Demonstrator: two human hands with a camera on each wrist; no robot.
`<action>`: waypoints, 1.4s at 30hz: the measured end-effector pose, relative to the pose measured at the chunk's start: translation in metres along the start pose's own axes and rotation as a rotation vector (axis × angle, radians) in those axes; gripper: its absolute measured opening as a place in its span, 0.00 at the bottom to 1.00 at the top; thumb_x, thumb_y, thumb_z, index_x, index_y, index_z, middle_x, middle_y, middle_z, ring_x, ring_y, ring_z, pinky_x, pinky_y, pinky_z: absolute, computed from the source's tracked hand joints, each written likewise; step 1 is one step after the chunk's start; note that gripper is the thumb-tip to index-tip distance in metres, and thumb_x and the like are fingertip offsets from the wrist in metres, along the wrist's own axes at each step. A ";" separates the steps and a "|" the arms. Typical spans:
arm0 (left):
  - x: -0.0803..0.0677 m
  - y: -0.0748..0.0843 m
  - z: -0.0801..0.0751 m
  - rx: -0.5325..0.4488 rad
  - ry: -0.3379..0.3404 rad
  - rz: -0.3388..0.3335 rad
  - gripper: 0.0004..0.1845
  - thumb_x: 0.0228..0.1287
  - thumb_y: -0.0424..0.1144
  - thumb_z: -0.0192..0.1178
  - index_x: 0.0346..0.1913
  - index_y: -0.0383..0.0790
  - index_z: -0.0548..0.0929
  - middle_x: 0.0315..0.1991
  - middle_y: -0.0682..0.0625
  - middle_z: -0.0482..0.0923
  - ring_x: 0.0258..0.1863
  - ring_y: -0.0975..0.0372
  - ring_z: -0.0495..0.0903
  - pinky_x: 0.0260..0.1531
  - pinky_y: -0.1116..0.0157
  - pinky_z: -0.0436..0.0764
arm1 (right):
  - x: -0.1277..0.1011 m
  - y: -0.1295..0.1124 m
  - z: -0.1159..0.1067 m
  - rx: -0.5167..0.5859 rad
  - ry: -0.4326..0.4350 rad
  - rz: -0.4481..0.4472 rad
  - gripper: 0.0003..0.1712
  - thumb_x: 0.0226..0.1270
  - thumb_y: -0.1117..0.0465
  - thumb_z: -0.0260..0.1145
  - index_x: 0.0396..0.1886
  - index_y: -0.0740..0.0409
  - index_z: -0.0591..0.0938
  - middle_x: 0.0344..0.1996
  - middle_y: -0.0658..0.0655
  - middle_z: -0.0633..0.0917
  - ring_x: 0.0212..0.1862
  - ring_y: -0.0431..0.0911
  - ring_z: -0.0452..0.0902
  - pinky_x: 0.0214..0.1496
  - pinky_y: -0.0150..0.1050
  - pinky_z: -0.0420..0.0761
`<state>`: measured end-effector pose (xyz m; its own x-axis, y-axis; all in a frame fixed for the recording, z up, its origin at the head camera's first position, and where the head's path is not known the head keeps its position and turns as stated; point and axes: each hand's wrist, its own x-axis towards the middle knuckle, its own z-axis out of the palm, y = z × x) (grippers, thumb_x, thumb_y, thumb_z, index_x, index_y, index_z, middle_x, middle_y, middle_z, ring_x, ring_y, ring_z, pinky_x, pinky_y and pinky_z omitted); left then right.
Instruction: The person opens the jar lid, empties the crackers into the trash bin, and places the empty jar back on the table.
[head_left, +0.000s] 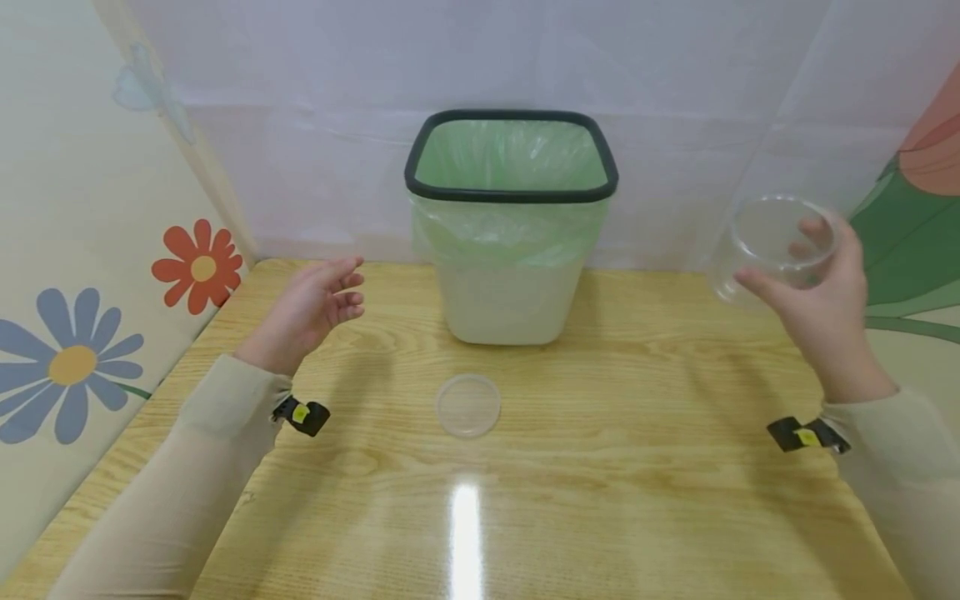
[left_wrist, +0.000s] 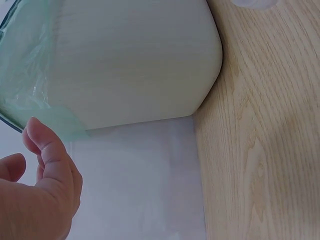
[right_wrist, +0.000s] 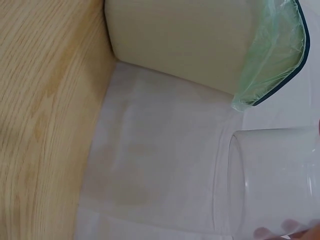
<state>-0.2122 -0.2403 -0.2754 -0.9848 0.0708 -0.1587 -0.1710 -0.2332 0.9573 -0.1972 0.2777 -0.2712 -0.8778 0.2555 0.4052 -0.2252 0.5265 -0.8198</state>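
My right hand [head_left: 836, 308] grips a clear round plastic container [head_left: 729, 265], holding it up above the table at the right with its rim upward. In the right wrist view the see-through container [right_wrist: 275, 175] shows at the lower right, with fingertips against its wall. My left hand [head_left: 315, 304] hangs in the air left of the bin, fingers loosely bent and nothing in them. Between the hands stands a whitish trash bin [head_left: 506, 304] with a black rim and a green plastic bag [head_left: 510, 229] lining it. A clear round lid [head_left: 467, 406] lies flat in front of the bin.
The wood-grain table [head_left: 600, 467] meets a white cloth backdrop [head_left: 322, 167] behind the bin. Painted flowers [head_left: 71, 367] cover the left panel, and a painted plant [head_left: 915, 242] is on the right panel. A black strap device sits on each wrist.
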 end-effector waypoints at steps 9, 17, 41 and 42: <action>-0.003 -0.003 -0.003 -0.009 -0.005 0.003 0.11 0.73 0.42 0.54 0.52 0.41 0.72 0.33 0.53 0.73 0.26 0.64 0.74 0.28 0.71 0.81 | -0.004 0.006 0.000 -0.025 -0.012 0.001 0.49 0.58 0.59 0.74 0.74 0.43 0.57 0.65 0.45 0.64 0.59 0.37 0.63 0.48 0.28 0.69; -0.004 -0.006 -0.004 0.010 0.000 0.003 0.12 0.73 0.43 0.54 0.53 0.42 0.72 0.35 0.53 0.72 0.27 0.64 0.74 0.29 0.71 0.80 | -0.007 0.008 0.002 -0.020 -0.035 0.002 0.49 0.59 0.60 0.74 0.75 0.45 0.56 0.62 0.43 0.64 0.58 0.36 0.64 0.45 0.25 0.69; -0.007 -0.013 -0.010 0.021 0.002 -0.023 0.14 0.74 0.44 0.53 0.55 0.43 0.70 0.35 0.54 0.72 0.27 0.64 0.74 0.30 0.71 0.81 | -0.021 0.017 0.013 0.024 -0.079 -0.022 0.48 0.59 0.63 0.73 0.74 0.49 0.57 0.62 0.44 0.64 0.61 0.42 0.64 0.45 0.20 0.71; -0.008 -0.013 -0.010 0.025 0.004 -0.024 0.14 0.74 0.44 0.53 0.55 0.43 0.69 0.35 0.54 0.72 0.27 0.64 0.74 0.30 0.71 0.80 | -0.022 0.018 0.013 0.026 -0.082 -0.020 0.48 0.59 0.63 0.73 0.74 0.49 0.57 0.62 0.44 0.64 0.61 0.43 0.64 0.45 0.20 0.71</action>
<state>-0.2027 -0.2479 -0.2896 -0.9805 0.0720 -0.1830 -0.1942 -0.2069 0.9589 -0.1877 0.2705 -0.2998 -0.9043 0.1778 0.3880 -0.2529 0.5091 -0.8227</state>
